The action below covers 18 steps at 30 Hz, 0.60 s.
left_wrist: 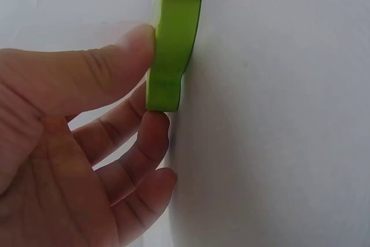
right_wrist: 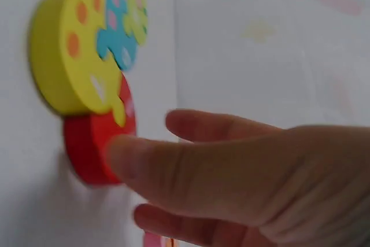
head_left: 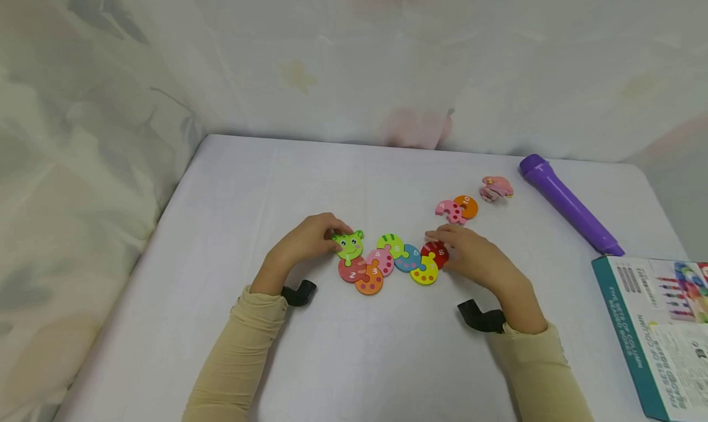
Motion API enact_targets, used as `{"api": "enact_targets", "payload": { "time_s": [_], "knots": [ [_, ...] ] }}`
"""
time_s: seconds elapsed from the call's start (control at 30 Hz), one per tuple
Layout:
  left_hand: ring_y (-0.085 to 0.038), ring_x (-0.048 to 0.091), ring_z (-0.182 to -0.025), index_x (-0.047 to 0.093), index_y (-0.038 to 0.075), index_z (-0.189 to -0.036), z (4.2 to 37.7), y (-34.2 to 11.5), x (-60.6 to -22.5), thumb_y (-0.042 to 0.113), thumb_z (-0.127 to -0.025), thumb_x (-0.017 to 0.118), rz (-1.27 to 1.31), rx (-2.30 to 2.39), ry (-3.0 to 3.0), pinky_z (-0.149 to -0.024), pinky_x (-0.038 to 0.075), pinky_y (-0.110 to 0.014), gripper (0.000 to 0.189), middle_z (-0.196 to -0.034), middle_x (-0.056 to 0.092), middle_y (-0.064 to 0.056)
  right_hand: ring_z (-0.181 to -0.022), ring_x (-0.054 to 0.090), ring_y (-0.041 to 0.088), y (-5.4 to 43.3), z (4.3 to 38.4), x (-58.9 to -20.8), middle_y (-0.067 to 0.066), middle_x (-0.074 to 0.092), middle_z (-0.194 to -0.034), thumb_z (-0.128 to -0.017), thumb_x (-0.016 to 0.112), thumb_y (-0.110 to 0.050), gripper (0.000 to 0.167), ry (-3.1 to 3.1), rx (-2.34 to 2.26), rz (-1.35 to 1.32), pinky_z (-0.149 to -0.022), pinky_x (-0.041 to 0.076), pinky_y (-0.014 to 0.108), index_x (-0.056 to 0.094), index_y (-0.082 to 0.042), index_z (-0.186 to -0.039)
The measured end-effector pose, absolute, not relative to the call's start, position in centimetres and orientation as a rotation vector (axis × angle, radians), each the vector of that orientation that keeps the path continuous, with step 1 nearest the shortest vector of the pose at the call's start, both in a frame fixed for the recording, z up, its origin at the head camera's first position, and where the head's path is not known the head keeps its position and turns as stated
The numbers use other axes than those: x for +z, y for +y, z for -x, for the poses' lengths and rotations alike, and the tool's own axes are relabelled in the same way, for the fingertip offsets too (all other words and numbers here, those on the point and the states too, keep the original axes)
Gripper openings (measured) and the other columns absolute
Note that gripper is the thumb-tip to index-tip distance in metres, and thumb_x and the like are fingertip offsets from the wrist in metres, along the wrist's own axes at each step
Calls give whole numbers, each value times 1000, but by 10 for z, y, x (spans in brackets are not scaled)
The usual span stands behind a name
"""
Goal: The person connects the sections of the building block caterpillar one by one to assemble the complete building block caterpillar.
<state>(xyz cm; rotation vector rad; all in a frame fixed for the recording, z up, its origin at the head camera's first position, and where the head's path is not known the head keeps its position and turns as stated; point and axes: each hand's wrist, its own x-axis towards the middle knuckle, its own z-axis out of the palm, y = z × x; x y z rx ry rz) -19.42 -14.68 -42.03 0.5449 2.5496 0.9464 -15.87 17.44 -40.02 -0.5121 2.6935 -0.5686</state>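
A number puzzle caterpillar lies joined on the white table. At its left end is the green smiling head piece point(head_left: 349, 246). My left hand point(head_left: 311, 239) pinches that piece at its edge, the thumb point(left_wrist: 139, 47) on its face and fingers round the side. At the other end, my right hand point(head_left: 471, 250) is over the red 8 piece point(head_left: 435, 253). Its thumb point(right_wrist: 136, 157) overlaps the red piece, and the other fingers reach past it, fairly straight. Between the ends run the 2, 3, 4, 5, 6 and yellow 7 point(right_wrist: 75, 56) pieces.
Beyond my right hand lie the pink 9 piece point(head_left: 449, 211) and the orange 10 piece point(head_left: 469, 207), overlapping. A small pink figure point(head_left: 496, 188) and a purple tube point(head_left: 570, 204) are farther right. A teal and white box point(head_left: 652, 336) sits at the right edge.
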Motion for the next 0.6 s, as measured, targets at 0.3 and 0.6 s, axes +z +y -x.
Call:
{"api": "enact_targets", "payload": {
  "time_s": [0.3,0.6],
  "knots": [
    [-16,48,-84,67,14,-112,193,-148,-420,7,-79,71,-511,949,2540,-72,41,-29,34,-97,58,0,-110,45,40,192,196,-403,22,48,-122,-79,69,-7,54,2939,-334,524,-87,41,55,50,-5,-130],
    [-17,47,-82,67,14,-112,193,-148,-419,9,-79,71,-513,942,2539,-72,41,-29,34,-96,57,0,-113,42,40,185,216,-415,15,55,-123,-87,59,-9,40,2982,-211,645,-92,33,61,55,-9,-127]
  ]
}}
